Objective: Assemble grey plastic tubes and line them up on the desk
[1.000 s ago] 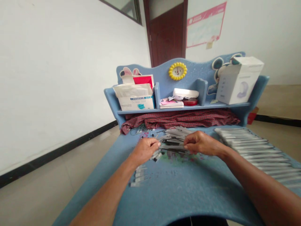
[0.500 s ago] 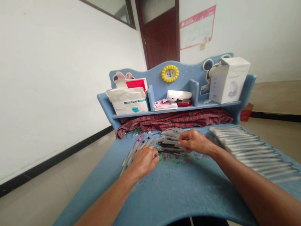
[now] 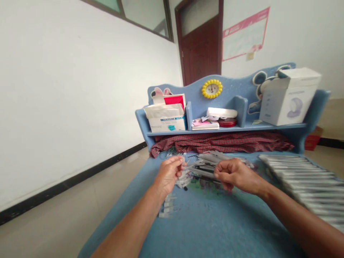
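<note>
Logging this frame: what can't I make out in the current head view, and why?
- Whether the right hand grips the grey strip beside it: curled fingers hide the contact.
- What, if anything, the left hand pinches: too small and blurred.
- How many slender pieces lie at right: blurred, cut off by the picture's right edge.
- The poster's wording: blurred, too small.
- The yellow-rimmed dial's reading: too small.

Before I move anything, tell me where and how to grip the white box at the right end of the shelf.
Probably best to grip the white box by its left and right walls, coming from the front. It stands upright, front unobstructed, while the blue backboard rises behind it. Ease in on the right: the end panel looks close there.
</note>
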